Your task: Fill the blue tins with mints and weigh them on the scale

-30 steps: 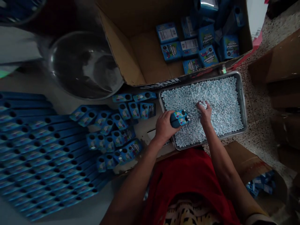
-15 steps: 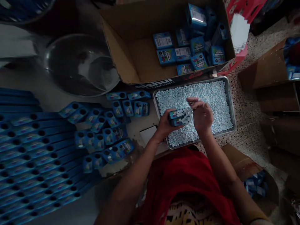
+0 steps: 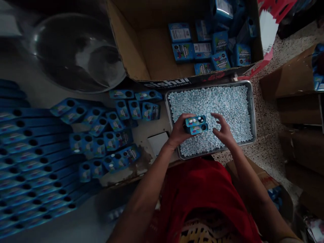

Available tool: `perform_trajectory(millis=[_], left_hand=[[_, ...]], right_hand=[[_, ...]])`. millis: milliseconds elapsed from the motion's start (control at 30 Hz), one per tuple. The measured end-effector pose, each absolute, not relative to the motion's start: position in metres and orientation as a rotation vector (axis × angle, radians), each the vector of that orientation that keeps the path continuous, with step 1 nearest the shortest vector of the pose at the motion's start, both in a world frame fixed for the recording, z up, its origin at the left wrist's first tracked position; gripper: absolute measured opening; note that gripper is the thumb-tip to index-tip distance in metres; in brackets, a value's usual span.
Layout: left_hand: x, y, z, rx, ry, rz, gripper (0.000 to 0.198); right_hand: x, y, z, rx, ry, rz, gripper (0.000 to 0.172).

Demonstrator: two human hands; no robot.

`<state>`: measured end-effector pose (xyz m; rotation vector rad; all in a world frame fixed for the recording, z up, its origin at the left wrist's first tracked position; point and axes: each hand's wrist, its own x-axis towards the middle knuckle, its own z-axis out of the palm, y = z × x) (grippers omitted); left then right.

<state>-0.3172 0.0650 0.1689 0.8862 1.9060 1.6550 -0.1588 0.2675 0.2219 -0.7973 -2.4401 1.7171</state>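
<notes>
My left hand [image 3: 179, 131] grips two small blue candy boxes [image 3: 198, 129] side by side, their round holes facing up. A few white candies lie on top of the upper box. Beneath them is a metal tray [image 3: 253, 111] filled with small white and pale-blue candies [image 3: 227, 101]. Just right of the boxes, my right hand [image 3: 222, 130] hovers over the candies with thumb and fingers apart, holding nothing.
A cardboard carton [image 3: 162, 72] holding several blue boxes stands behind the tray. A large metal bowl [image 3: 78, 54] is at the upper left. Several blue boxes [image 3: 98, 146] with holes stand on the table, beside stacked rows [image 3: 30, 168]. A white pad [image 3: 158, 143] lies near my left wrist.
The candies heaped over the boxes have mostly gone, so the holes now show. My right hand has lowered and spread its fingers. The whole view has shifted slightly.
</notes>
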Motion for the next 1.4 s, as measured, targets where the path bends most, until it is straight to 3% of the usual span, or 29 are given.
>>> perform_trajectory(millis=[100, 200, 333, 533, 667, 933, 1000, 1100, 1200, 1300, 1400], left_hand=[[-0.327, 0.056, 0.182, 0.929, 1.962, 1.554, 0.067], [-0.328, 0.043, 0.188, 0.748, 1.912, 1.553, 0.079], [-0.319, 0.031, 0.187, 0.567, 1.77, 1.59, 0.089], [-0.313, 0.022, 0.192, 0.715, 1.818, 1.598, 0.087], [-0.318, -0.004, 0.209, 0.652, 1.933, 1.612, 0.104], [-0.34, -0.05, 0.22, 0.631, 2.144, 1.579, 0.071], [-0.341, -0.049, 0.216, 0.653, 2.145, 1.582, 0.068], [-0.337, -0.037, 0.214, 0.704, 2.193, 1.417, 0.07], [-0.332, -0.016, 0.214, 0.816, 2.305, 1.226, 0.071], [-0.331, 0.003, 0.216, 0.919, 2.439, 1.099, 0.074], [-0.329, 0.015, 0.218, 0.886, 2.513, 1.021, 0.079]], right_hand=[[-0.167, 0.258, 0.218, -0.706, -2.648, 1.581, 0.094], [-0.182, 0.243, 0.22, -0.579, -2.697, 1.571, 0.105], [-0.2, 0.228, 0.227, -0.358, -2.701, 1.619, 0.096], [-0.206, 0.222, 0.235, -0.241, -2.739, 1.503, 0.073], [-0.225, 0.207, 0.237, -0.16, -2.724, 1.596, 0.068], [-0.27, 0.203, 0.239, 0.113, -2.752, 1.69, 0.081], [-0.273, 0.234, 0.229, -0.023, -2.793, 1.551, 0.084], [-0.274, 0.274, 0.201, -0.328, -2.87, 1.185, 0.062], [-0.268, 0.282, 0.169, -0.494, -2.895, 1.058, 0.044], [-0.253, 0.271, 0.156, -0.846, -2.64, 1.236, 0.037], [-0.235, 0.262, 0.171, -1.236, -2.026, 1.734, 0.043]])
